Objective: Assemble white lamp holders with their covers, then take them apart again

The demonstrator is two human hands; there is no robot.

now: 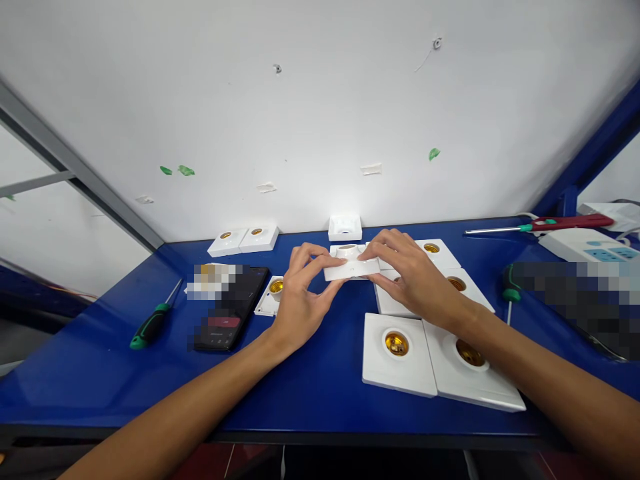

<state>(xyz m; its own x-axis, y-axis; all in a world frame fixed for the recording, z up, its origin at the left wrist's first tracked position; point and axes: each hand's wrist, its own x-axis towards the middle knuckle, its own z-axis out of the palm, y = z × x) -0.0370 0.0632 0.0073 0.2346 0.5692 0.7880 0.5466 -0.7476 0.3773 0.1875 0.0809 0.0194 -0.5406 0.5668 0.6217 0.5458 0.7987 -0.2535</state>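
Between my two hands a white square lamp holder (pixel 353 269) is held up over the blue table, its side edge turned toward me. My left hand (pixel 306 293) pinches its left end, thumb below and fingers above. At the right end my right hand (pixel 407 273) grips it the same way. Beneath my right arm lie several finished-looking white lamp holders with brass sockets, one of them a near holder (pixel 400 357). Beside my left hand a lamp holder base (pixel 270 297) with a brass socket lies on the table. An upturned white cover (pixel 345 228) stands behind the held piece.
Two lamp holders (pixel 243 240) stand by the wall at the back left. A phone (pixel 235 310) and a green-black screwdriver (pixel 153 325) lie on the left of the blue table (pixel 300 400). On the right are another screwdriver (pixel 511 293), a red-handled tool (pixel 570 223) and a power strip (pixel 585 248).
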